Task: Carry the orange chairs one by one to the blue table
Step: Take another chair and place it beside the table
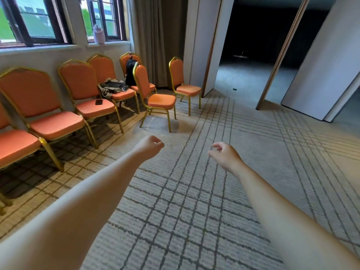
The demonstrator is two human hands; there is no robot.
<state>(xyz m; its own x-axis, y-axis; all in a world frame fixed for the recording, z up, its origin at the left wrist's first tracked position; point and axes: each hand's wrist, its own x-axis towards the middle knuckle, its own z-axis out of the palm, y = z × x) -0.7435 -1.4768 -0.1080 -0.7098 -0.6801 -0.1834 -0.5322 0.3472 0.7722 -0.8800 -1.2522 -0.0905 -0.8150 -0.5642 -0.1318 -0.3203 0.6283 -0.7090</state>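
Several orange chairs with gold frames line the left wall under the windows. One orange chair (155,94) stands pulled out from the row, turned sideways on the carpet. Another orange chair (183,84) stands beyond it near the curtain. My left hand (150,146) reaches forward, fingers loosely curled, holding nothing, a little short of the pulled-out chair. My right hand (224,154) is stretched out beside it, fingers loosely curled and empty. No blue table is in view.
A phone (99,102) lies on one row chair, a grey bag (113,86) on the chair after it, a black backpack (130,72) on the far one. A bottle (98,35) stands on the windowsill. White folding partitions (319,75) frame a dark doorway at the right.
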